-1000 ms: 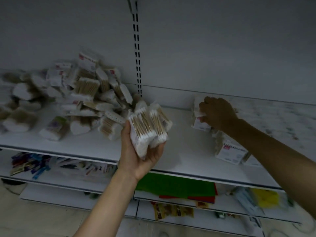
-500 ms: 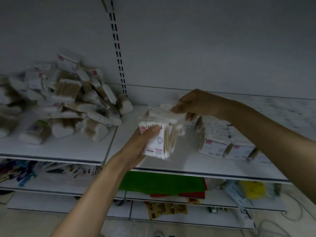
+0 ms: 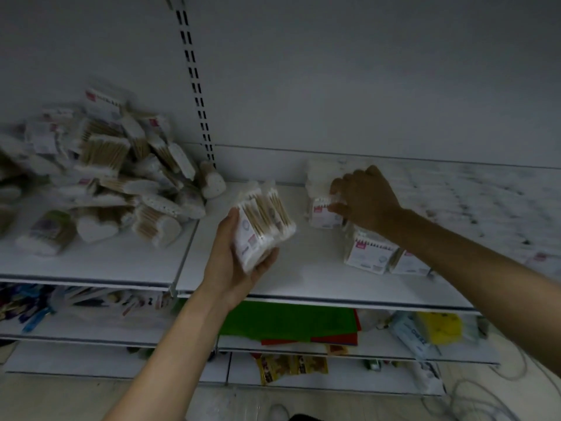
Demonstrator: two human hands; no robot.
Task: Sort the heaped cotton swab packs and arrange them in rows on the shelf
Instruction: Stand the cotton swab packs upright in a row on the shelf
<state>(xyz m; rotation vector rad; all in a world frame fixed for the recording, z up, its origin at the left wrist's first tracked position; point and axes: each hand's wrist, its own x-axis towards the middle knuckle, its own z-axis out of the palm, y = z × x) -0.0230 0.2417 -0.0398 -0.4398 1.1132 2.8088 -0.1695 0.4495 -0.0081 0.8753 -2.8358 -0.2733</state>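
Cotton swab packs (image 3: pixel 263 221): row-building step.
Left hand (image 3: pixel 235 262) grips these; right hand (image 3: pixel 365 202) pinches one pack (image 3: pixel 321 212) near the shelf (image 3: pixel 303 279) back edge; it needs square seating next.

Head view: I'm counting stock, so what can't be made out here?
- Heap: blurred, cut by the left edge; no count.
- Bundle in left hand: packs overlap; number unclear.
- Pack pinched by right hand: fingers cover its top.
- Labels: too small and blurred to read.
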